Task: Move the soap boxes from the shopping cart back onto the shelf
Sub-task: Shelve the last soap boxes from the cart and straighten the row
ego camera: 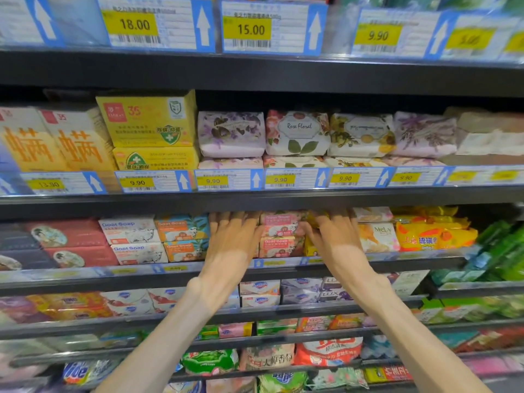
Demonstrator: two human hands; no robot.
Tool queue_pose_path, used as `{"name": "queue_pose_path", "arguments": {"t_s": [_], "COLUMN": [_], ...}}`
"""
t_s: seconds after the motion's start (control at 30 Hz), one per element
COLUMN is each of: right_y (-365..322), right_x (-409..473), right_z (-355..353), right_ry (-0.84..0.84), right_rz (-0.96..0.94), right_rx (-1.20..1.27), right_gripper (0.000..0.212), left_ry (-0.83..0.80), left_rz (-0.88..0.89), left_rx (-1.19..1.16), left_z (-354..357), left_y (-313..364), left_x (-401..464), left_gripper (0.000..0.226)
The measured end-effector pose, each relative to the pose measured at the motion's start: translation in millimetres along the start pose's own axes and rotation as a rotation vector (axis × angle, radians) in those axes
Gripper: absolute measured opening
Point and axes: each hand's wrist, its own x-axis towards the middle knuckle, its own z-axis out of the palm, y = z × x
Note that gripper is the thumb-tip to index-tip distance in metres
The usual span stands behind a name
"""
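Observation:
Two pink Goat Soap boxes [279, 226] stand stacked on the third shelf [198, 275], between my hands. My left hand [234, 236] lies flat with spread fingers against the boxes just left of the pink stack, hiding them. My right hand [331, 236] reaches in on the right of the stack with its fingers stretched over a yellow box [309, 248] and its thumb beside the pink boxes. Neither hand clearly grips a box. The shopping cart is out of view.
White Goat Soap boxes [130, 231] and orange ones [181, 231] stand to the left, a Mely box [378, 236] and yellow bags [433, 234] to the right. The shelf above [255, 198] overhangs my fingertips and carries floral wrapped soaps [297, 133].

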Motion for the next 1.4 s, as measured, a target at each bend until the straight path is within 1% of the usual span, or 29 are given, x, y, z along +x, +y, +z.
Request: {"name": "queue_pose_path", "arguments": {"t_s": [0.13, 0.33, 0.5, 0.67, 0.8, 0.9, 1.03, 1.13, 1.2, 1.3, 1.4], "right_y": [1.5, 2.0, 3.0, 2.8, 1.2, -12.0, -44.1, -68.2, -79.0, -84.6, -85.9], "right_x": [-1.1, -4.0, -5.9, -12.0, -17.4, -20.3, -13.7, -1.9, 2.2, 4.7, 6.8], "right_z": [-2.4, -2.3, -0.5, -1.6, -3.2, -5.1, -5.5, -8.8, -10.7, -10.9, -11.3], "right_ry": [0.050, 0.137, 0.147, 0.185, 0.208, 0.221, 0.180, 0.020, -0.070, -0.107, -0.184], "right_rz": [-0.020, -0.068, -0.085, -0.107, -0.131, -0.193, -0.292, -0.237, -0.196, -0.184, -0.150], "right_rx": [0.028, 0.039, 0.027, 0.056, 0.062, 0.077, 0.027, -0.043, -0.067, -0.095, -0.074], "right_gripper": [0.025, 0.031, 0.031, 0.037, 0.037, 0.037, 0.036, 0.031, 0.027, 0.027, 0.035], "left_ry": [0.001, -0.050, -0.033, -0.065, -0.020, 0.031, 0.023, -0.008, -0.059, -0.169, -0.223], "left_rz": [0.020, -0.017, -0.003, -0.029, 0.018, 0.003, -0.020, -0.022, -0.051, -0.119, -0.150], "left_rx": [0.008, 0.005, 0.027, 0.058, 0.039, 0.074, 0.138, 0.177, 0.218, 0.227, 0.213], "left_z": [-1.1, -1.4, 0.4, -0.1, -9.9, -23.0, -35.2, -40.4, -42.7, -46.6, -49.1], "left_y": [0.5, -1.0, -1.6, 1.3, -7.3, -21.8, -48.2, -67.3, -72.1, -71.0, -69.6], "left_x": [-3.6, -1.3, -3.3, 0.5, -8.3, -16.2, -21.4, -21.8, -18.9, -12.6, -9.0], "left_gripper": [0.030, 0.033, 0.035, 0.035, 0.035, 0.032, 0.032, 0.033, 0.036, 0.036, 0.034]}}
